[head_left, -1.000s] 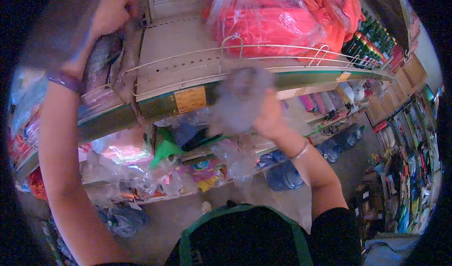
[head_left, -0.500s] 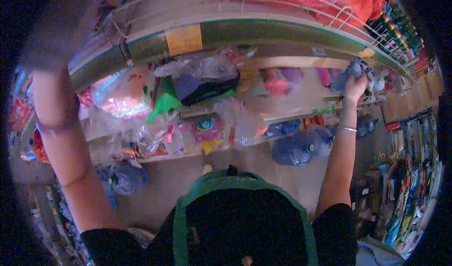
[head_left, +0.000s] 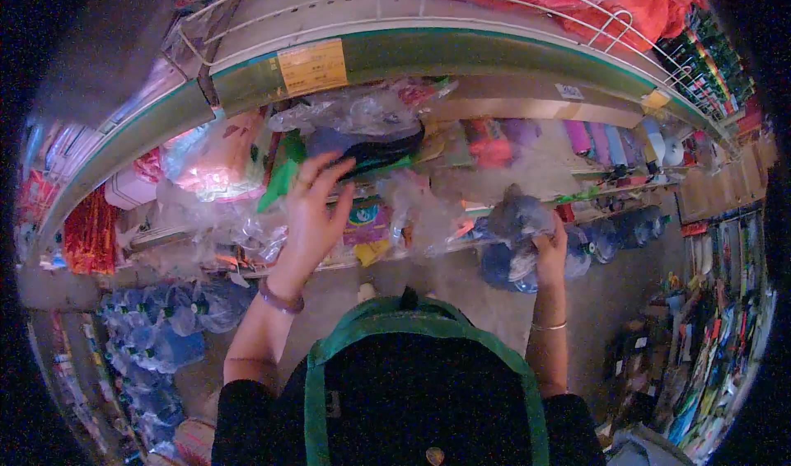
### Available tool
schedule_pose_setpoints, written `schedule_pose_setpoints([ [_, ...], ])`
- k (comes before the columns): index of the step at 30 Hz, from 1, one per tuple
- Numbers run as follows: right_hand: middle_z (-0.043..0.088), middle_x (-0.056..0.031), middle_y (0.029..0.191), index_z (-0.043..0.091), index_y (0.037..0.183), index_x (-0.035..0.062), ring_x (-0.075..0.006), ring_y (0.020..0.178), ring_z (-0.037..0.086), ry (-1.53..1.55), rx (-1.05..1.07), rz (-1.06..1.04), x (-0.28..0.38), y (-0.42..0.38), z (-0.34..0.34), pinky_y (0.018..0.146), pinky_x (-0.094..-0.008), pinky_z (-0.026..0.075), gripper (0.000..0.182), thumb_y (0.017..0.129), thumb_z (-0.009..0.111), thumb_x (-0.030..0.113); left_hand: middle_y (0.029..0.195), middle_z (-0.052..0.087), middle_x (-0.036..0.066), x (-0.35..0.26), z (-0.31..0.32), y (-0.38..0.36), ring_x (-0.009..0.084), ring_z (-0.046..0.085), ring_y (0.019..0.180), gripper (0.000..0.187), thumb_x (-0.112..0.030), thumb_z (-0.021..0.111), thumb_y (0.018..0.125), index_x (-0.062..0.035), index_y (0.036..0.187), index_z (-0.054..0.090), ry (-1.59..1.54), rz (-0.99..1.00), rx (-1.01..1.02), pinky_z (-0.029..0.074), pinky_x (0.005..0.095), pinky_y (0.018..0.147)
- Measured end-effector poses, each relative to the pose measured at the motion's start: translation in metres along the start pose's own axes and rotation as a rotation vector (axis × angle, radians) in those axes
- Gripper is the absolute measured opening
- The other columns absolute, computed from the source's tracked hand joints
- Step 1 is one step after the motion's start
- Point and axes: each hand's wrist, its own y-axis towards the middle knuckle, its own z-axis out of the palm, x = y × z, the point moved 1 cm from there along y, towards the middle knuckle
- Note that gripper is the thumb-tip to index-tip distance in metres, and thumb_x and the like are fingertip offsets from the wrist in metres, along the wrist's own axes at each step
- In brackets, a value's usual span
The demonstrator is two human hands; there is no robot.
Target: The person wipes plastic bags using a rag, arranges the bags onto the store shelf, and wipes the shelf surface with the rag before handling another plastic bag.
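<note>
My right hand (head_left: 552, 250) is closed around a crumpled grey cloth (head_left: 519, 219), which it holds out in front of the shelf. Below and behind the cloth, a large clear-blue water bottle (head_left: 498, 270) is partly covered by it. My left hand (head_left: 317, 215) is raised with its fingers spread and holds nothing. Its fingertips overlap a dark blue and black item (head_left: 387, 146) wrapped in clear plastic on the shelf. A green piece (head_left: 280, 184) shows just left of that hand, and a purple packet (head_left: 364, 229) to its right.
Overhead, a green-edged shelf (head_left: 461, 39) with a wire rail carries a yellow label (head_left: 313, 66) and red plastic bags (head_left: 568, 0). A long cardboard box (head_left: 535, 103) lies beneath it. Several water bottles (head_left: 156, 342) stand on the floor at left. Packed shelves (head_left: 717, 326) line the right.
My left hand has come down from the upper left to the middle of the shelf. My right hand has drawn the cloth down and left, away from the shelf's right end.
</note>
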Motion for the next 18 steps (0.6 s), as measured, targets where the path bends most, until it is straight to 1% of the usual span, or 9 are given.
schedule_pose_setpoints([
  [3, 0.052, -0.0083, 0.106, 0.045, 0.116, -0.0012, -0.0175, 0.095, 0.051, -0.055, 0.082, -0.108, 0.008, -0.006, 0.018, 0.083, -0.0269, 0.04, 0.049, 0.068, 0.047, 0.003, 0.111, 0.053, 0.012, -0.03, -0.012, 0.051, 0.0296, 0.05, 0.101, 0.043, -0.022, 0.065, 0.071, -0.0112, 0.111, 0.054, 0.379, 0.203, -0.072, 0.031, 0.0455, 0.095],
  [4, 0.052, -0.0079, 0.105, 0.045, 0.115, -0.0027, -0.0169, 0.093, 0.052, -0.095, 0.102, -0.154, 0.012, -0.009, 0.025, 0.081, -0.0253, 0.04, 0.049, 0.067, 0.047, 0.005, 0.111, 0.053, 0.011, -0.022, -0.003, 0.063, 0.03, 0.05, 0.102, 0.044, -0.022, 0.064, 0.071, -0.0124, 0.112, 0.053, 0.45, 0.212, -0.047, 0.028, 0.0479, 0.096],
  [6, 0.051, -0.008, 0.108, 0.045, 0.115, -0.0028, -0.0168, 0.097, 0.049, -0.061, 0.084, -0.144, 0.015, -0.016, 0.03, 0.084, -0.0265, 0.038, 0.051, 0.066, 0.049, 0.008, 0.112, 0.053, 0.01, 0.0, 0.024, 0.078, 0.0309, 0.049, 0.103, 0.046, -0.023, 0.063, 0.071, -0.0148, 0.114, 0.051, 0.594, 0.22, 0.001, 0.024, 0.0529, 0.097],
  [9, 0.05, -0.0086, 0.112, 0.043, 0.118, -0.0028, -0.0183, 0.1, 0.049, -0.079, 0.101, -0.16, 0.012, -0.022, 0.022, 0.086, -0.0283, 0.039, 0.052, 0.069, 0.051, 0.011, 0.111, 0.054, 0.007, 0.044, 0.042, 0.087, 0.0319, 0.047, 0.105, 0.04, -0.018, 0.061, 0.07, -0.0176, 0.11, 0.054, 0.575, 0.091, 0.192, 0.023, 0.0561, 0.095],
  [12, 0.049, -0.0097, 0.115, 0.04, 0.121, -0.0027, -0.0194, 0.101, 0.049, 0.181, 0.07, 0.024, -0.003, -0.035, 0.0, 0.086, -0.0298, 0.04, 0.053, 0.072, 0.053, 0.014, 0.096, 0.056, 0.0, 0.03, 0.023, 0.071, 0.0237, 0.052, 0.095, 0.036, -0.012, 0.061, 0.063, -0.0231, 0.098, 0.06, 0.55, 0.29, -0.067, 0.031, 0.0476, 0.087],
  [13, 0.05, -0.0087, 0.118, 0.04, 0.125, 0.0021, -0.0216, 0.107, 0.047, 0.279, 0.084, 0.111, 0.0, -0.039, 0.0, 0.093, -0.0311, 0.036, 0.052, 0.078, 0.056, 0.017, 0.089, 0.055, 0.0, 0.02, 0.017, 0.063, 0.0209, 0.053, 0.09, 0.029, -0.011, 0.061, 0.062, -0.0224, 0.088, 0.062, 0.532, 0.414, -0.138, 0.033, 0.0443, 0.085],
  [16, 0.047, -0.0097, 0.122, 0.039, 0.126, 0.0005, -0.0207, 0.113, 0.043, 0.168, 0.122, 0.177, -0.028, -0.024, 0.005, 0.097, -0.0311, 0.032, 0.052, 0.083, 0.054, 0.025, 0.087, 0.054, -0.001, 0.0, 0.005, 0.037, 0.0186, 0.054, 0.088, 0.028, -0.009, 0.063, 0.061, -0.0234, 0.085, 0.06, 0.345, 0.552, -0.213, 0.032, 0.0428, 0.084],
  [17, 0.044, -0.0105, 0.126, 0.037, 0.126, -0.0012, -0.0202, 0.119, 0.037, 0.128, 0.27, 0.212, -0.018, -0.022, 0.02, 0.101, -0.0314, 0.025, 0.056, 0.085, 0.05, 0.034, 0.087, 0.054, -0.001, -0.005, 0.001, 0.033, 0.018, 0.054, 0.088, 0.028, -0.009, 0.064, 0.06, -0.0236, 0.084, 0.06, 0.304, 0.574, -0.247, 0.032, 0.0427, 0.084],
  [18, 0.044, -0.0103, 0.126, 0.038, 0.126, -0.0011, -0.0202, 0.119, 0.036, 0.128, 0.375, 0.138, -0.003, -0.022, 0.036, 0.101, -0.0315, 0.024, 0.056, 0.085, 0.049, 0.035, 0.087, 0.053, -0.002, -0.011, -0.002, 0.031, 0.0173, 0.054, 0.088, 0.028, -0.01, 0.065, 0.059, -0.0239, 0.082, 0.059, 0.258, 0.597, -0.279, 0.032, 0.0425, 0.084],
])
